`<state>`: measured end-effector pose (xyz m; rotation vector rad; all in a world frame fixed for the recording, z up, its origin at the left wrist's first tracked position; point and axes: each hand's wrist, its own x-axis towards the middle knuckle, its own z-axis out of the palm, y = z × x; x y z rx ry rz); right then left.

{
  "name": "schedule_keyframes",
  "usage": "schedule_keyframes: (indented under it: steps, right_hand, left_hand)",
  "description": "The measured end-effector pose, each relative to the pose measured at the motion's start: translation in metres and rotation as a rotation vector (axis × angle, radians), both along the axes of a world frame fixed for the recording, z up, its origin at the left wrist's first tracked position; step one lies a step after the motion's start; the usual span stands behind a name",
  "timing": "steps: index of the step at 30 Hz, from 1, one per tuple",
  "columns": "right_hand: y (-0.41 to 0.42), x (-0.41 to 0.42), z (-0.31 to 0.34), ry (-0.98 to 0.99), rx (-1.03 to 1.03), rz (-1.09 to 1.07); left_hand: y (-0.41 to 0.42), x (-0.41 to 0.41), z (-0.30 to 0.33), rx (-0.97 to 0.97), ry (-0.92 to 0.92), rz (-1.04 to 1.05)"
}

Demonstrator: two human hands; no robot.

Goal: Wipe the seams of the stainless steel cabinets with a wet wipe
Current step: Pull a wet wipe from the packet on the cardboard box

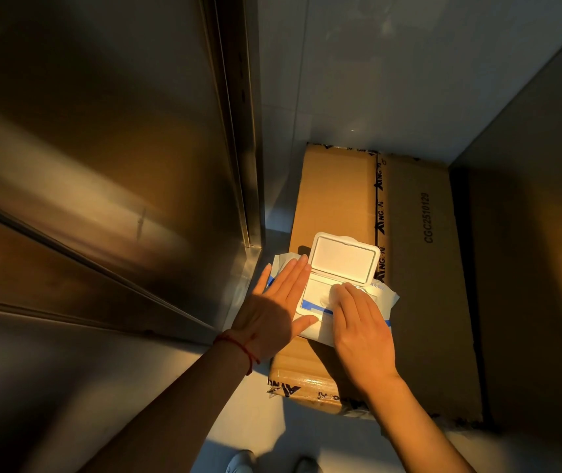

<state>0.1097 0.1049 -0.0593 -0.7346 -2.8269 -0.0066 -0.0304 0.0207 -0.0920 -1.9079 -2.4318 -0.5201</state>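
Left hand point(277, 302) presses flat on the wet wipe pack point(320, 302), right hand point(358, 322) fingers curled pinching a wipe point(335, 291) at its opening

The cabinet point(102, 165) fills the left half of the frame, and its vertical seam point(235, 131) runs down near the centre. To the right of it, a cardboard box point(419, 268) lies on the floor point(272, 438), against the wall point(358, 80) at the top. A pack of wipes point(320, 332) lies on the near left part of the box, with its lid point(342, 259) standing open on the far side. The left hand point(272, 302) rests flat on the left end of the pack; the right hand point(361, 332) rests on its opening.
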Motion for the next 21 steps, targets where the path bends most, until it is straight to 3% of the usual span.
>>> schedule_keyframes:
  steps: [11,21]
  right_hand:
    - [-0.0077,0.0011,-0.0012,0.001,-0.022,-0.023]
    - [-0.0072,0.0025,0.0043,-0.116,0.010,-0.075]
  left_hand:
    - [-0.0004,0.0003,0.0002,-0.006,-0.001,0.005]
    - [0.0012,0.0004,0.0014,0.015,-0.013,0.008]
